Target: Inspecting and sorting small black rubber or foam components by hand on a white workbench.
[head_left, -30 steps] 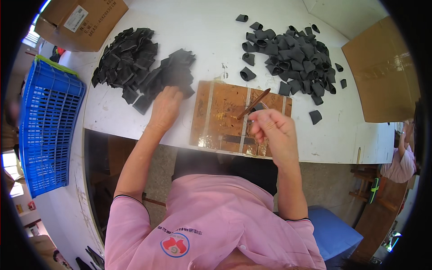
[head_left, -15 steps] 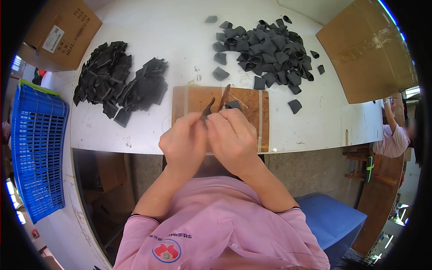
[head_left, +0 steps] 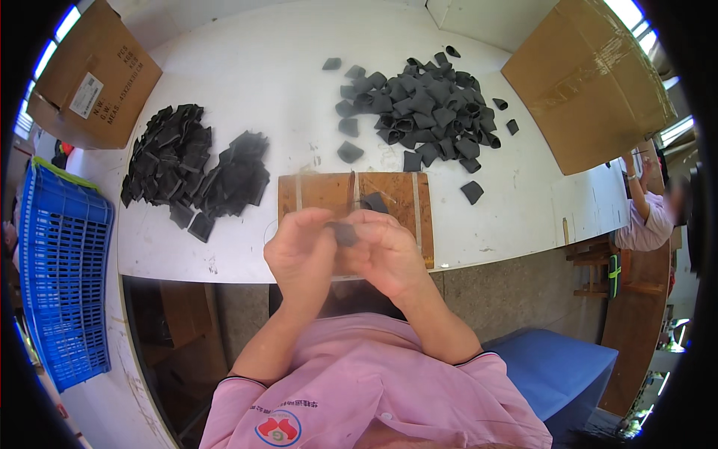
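Note:
Above the front of a brown wooden board (head_left: pixel 318 196), my left hand (head_left: pixel 301 251) and my right hand (head_left: pixel 390 253) pinch a small dark grey fabric piece (head_left: pixel 345 233) between them. The fingers are partly blurred. Just beyond my fingers, a thin brown pointed piece (head_left: pixel 354 187) stands up at the board; its lower end is hard to make out. Another dark fabric piece (head_left: pixel 374 202) rests on the board behind my right fingers.
Flat dark fabric pieces (head_left: pixel 168 157) lie heaped on the left of the white table (head_left: pixel 299 112). Tube-like dark pieces (head_left: pixel 426 105) are piled at the right. Cardboard boxes (head_left: pixel 97 82) flank the table, a blue crate (head_left: pixel 67 277) stands left, and another person (head_left: pixel 647 217) works far right.
The view has tilted, so the table sits lower in it. My hands have drawn back from the pointed piece, and the fabric piece now shows between my fingers.

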The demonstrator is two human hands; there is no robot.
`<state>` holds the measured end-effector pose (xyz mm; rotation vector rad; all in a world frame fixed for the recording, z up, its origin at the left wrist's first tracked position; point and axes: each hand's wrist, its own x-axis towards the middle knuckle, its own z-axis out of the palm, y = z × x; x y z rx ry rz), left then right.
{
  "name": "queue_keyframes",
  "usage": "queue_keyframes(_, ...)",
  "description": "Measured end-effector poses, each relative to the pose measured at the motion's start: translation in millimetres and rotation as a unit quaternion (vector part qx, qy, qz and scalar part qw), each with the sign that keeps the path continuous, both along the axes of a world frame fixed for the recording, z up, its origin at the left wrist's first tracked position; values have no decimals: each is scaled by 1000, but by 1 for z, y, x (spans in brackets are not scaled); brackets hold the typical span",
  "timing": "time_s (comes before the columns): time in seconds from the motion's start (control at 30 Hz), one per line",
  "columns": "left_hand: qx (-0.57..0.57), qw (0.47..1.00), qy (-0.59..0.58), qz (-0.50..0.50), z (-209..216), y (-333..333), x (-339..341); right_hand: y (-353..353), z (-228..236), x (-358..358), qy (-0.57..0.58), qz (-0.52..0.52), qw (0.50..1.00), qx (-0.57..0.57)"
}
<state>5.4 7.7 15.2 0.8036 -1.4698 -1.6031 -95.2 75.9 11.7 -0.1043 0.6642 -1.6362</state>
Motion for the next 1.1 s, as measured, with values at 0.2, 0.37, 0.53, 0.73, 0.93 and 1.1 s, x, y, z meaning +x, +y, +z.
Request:
queue_keyframes(0.2, 530, 655, 426, -330, 40, -31, -7, -14, 63, -29, 402, -8, 913, -63)
queue_keyframes(0.37, 523, 777, 314, -153, 36, -39, -16, -36, 30, -47, 280, 75, 955, -57)
queue_keyframes(0.53, 153, 961, 189, -135, 27, -29, -20, -28, 24, -40, 456, -38, 889, -35)
queue_keyframes(0.73, -254, 958, 80, -111, 38, -41, -25, -12, 34, -27, 700, -265, 660, -61)
queue_keyframes(0.93, -55, 964, 234, -115, 33, -35, -24, -16, 44, -15, 719, -265, 635, -93)
queue_keyframes(1.1, 135, 925, 328, -135, 20, -39, -17, -19, 49, -17, 735, -272, 617, -60)
